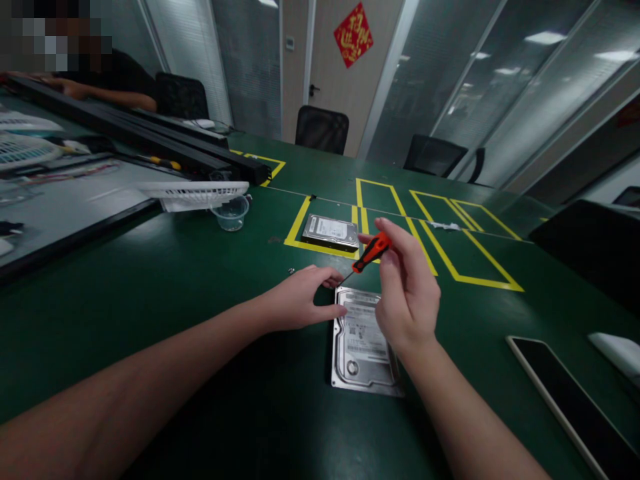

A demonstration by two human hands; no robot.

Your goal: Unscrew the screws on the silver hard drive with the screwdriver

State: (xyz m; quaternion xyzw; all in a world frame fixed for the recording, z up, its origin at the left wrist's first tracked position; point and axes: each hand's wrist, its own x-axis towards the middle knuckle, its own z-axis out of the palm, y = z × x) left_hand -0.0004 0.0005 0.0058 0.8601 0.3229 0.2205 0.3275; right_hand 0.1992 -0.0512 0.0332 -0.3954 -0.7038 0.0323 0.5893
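Green worktop (200, 287) carries a silver metal hard drive (361, 350); the left hand (300, 300) rests at its far corner, fingers loosely open, while the right hand (407, 297) has its fingers clamped on a small orange-handled screwdriver (373, 252) above it.

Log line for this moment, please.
left hand: at drive corner | right hand: holding screwdriver, tip near drive corner | second drive: in yellow box
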